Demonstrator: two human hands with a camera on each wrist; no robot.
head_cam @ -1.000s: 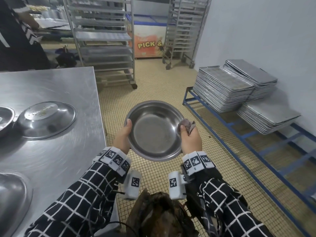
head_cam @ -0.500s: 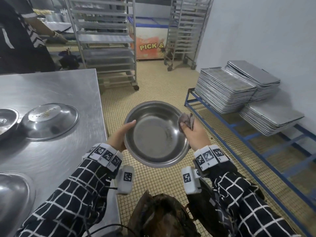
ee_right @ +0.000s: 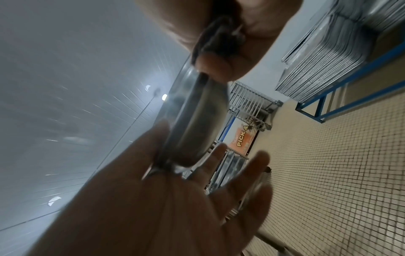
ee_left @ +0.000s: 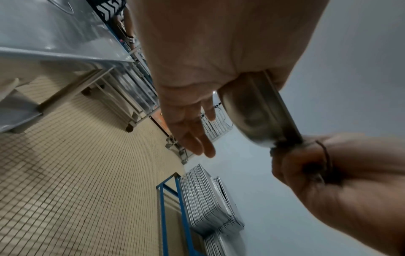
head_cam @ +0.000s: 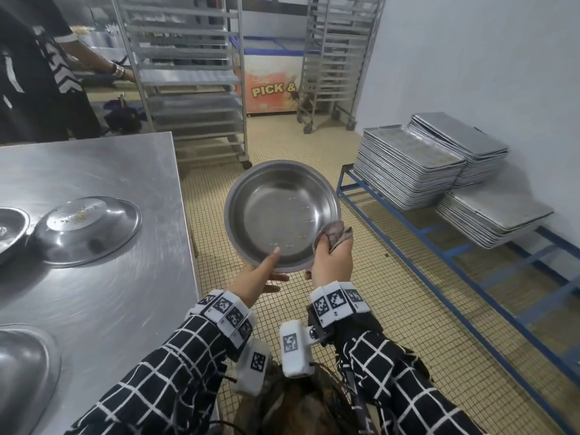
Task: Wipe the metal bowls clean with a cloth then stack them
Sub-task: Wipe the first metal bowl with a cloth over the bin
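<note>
I hold a round metal bowl [head_cam: 279, 215] over the tiled floor, its inside tilted toward me. My left hand [head_cam: 260, 274] is at the near rim: the thumb lies straight on the inner wall and the fingers [ee_left: 188, 131] stretch straight below the bowl [ee_left: 258, 110]. My right hand [head_cam: 332, 259] grips a crumpled grey cloth [head_cam: 332, 232] and pinches it over the lower right rim. In the right wrist view the cloth [ee_right: 214, 34] is folded over the edge of the bowl [ee_right: 197, 124]. Three more bowls lie upside down on the steel table [head_cam: 110, 309]; one [head_cam: 84, 230] has crumbs on its base.
The table's corner is just left of my hands. A low blue rack [head_cam: 439, 246] with stacks of baking trays [head_cam: 408, 171] runs along the right wall. Wheeled tray trolleys [head_cam: 188, 83] stand at the back. Another person [head_cam: 37, 73] stands behind the table, top left.
My left hand slid from the bowl's left rim round to its near rim. The right hand moved the cloth from the right rim down toward the near right.
</note>
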